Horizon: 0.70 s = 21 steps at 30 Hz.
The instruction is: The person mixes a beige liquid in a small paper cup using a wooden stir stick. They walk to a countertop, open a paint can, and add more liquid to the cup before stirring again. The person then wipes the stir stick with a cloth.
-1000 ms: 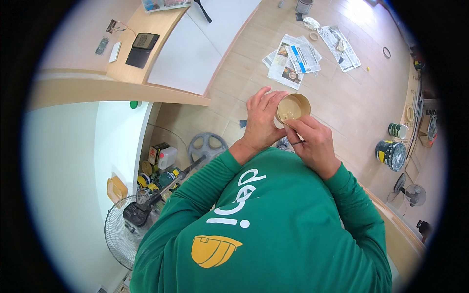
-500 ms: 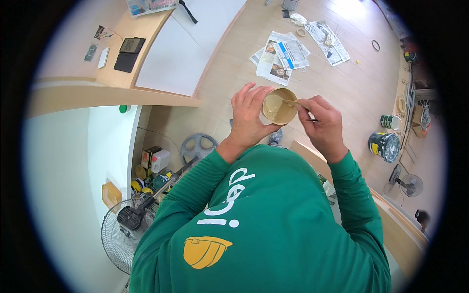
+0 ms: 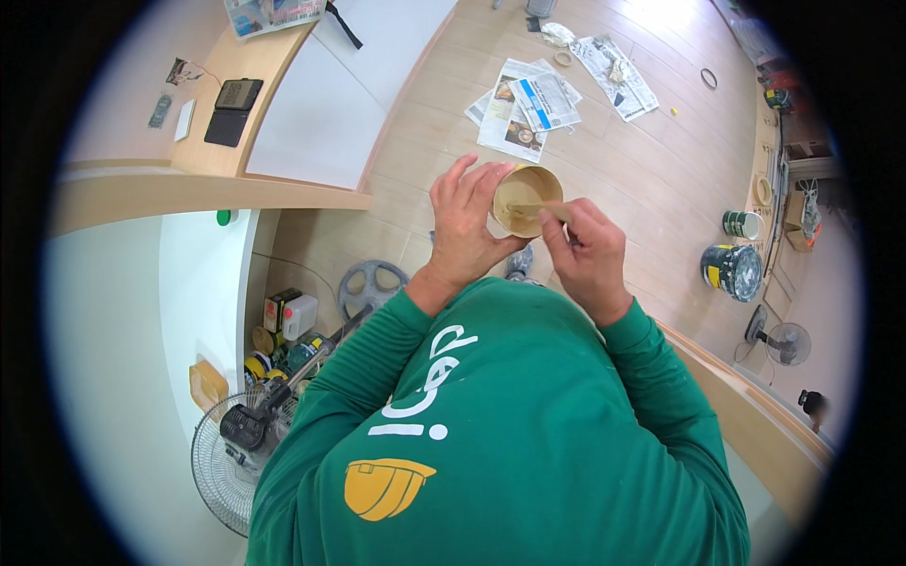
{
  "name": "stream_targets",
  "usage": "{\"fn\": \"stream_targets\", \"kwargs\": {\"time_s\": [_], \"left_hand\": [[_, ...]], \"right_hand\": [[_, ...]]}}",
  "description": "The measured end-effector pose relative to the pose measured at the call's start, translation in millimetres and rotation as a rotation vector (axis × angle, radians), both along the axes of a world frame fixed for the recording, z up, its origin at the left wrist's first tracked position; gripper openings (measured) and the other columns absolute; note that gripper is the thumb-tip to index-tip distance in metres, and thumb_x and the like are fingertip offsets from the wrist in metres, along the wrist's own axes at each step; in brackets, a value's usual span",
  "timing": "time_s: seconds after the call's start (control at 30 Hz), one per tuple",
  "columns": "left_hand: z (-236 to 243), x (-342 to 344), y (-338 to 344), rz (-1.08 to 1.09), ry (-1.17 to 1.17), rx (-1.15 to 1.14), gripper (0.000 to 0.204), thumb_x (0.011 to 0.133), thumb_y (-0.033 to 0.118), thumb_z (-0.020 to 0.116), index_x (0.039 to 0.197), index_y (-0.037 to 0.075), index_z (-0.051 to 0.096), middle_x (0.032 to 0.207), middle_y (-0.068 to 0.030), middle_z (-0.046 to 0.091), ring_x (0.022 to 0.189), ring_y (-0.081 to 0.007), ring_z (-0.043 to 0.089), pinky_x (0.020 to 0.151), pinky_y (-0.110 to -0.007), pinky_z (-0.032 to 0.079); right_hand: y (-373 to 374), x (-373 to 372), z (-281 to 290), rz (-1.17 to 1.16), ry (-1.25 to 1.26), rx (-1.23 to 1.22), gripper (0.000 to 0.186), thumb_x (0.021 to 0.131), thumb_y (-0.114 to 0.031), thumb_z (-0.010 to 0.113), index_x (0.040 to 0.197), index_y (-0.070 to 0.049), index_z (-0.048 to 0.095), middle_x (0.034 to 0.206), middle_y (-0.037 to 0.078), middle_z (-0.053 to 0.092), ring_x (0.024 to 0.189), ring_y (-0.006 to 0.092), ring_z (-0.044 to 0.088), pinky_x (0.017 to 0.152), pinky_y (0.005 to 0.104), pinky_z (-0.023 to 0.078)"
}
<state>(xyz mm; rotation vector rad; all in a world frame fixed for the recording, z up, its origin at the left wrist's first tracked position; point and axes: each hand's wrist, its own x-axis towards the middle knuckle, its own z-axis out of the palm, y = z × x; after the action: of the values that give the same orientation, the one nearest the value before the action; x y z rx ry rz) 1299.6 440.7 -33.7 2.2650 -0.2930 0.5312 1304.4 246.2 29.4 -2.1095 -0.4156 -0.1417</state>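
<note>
holding tub [image 3: 545, 182] in left hand [image 3: 461, 226], stick [image 3: 530, 208] in right hand [image 3: 592, 251]

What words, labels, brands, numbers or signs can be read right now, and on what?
Green shirt: white lettering, legible but not transcribed here; yellow helmet picture beside it.
Floor newspapers: print too small to read.
Dark bucket: yellow-marked label, too small to read.
Tan container in the left hand: no lettering visible.

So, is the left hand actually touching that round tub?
Touching. The head view shows the left hand clasping the round tub, its fingers lying against the tub's left side.
</note>
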Motion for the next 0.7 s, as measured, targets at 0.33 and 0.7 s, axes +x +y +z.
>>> {"fn": "stream_targets", "kwargs": {"time_s": [0.33, 0.7], "left_hand": [[4.9, -3.9, -0.7, -0.02, -0.01, 0.006, 0.1, 0.062, 0.031, 0.105, 0.151, 0.012, 0.061, 0.146, -0.0092, 0.066, 0.15, -0.041, 0.049, 0.122, -0.055, 0.035], [5.5, -4.2, -4.6, -0.019, -0.057, 0.013, 0.102, 0.062, 0.03, 0.105, 0.152, 0.013, 0.061, 0.146, -0.0087, 0.065, 0.148, -0.0413, 0.05, 0.12, -0.055, 0.036]], "right_hand": [[-22.0, 7.7, -8.2, -0.133, 0.291, 0.159, 0.012, 0.099, -0.013, 0.08, 0.104, -0.003, 0.079, 0.081, 0.009, 0.066, 0.063, 0.0161, 0.055, 0.058, 0.0336, 0.043], [-2.6, -8.3, 4.9, -0.065, 0.166, 0.195, 0.01, 0.098, -0.009, 0.08, 0.106, -0.002, 0.081, 0.087, 0.011, 0.069, 0.067, 0.0226, 0.061, 0.062, 0.035, 0.049]]}}
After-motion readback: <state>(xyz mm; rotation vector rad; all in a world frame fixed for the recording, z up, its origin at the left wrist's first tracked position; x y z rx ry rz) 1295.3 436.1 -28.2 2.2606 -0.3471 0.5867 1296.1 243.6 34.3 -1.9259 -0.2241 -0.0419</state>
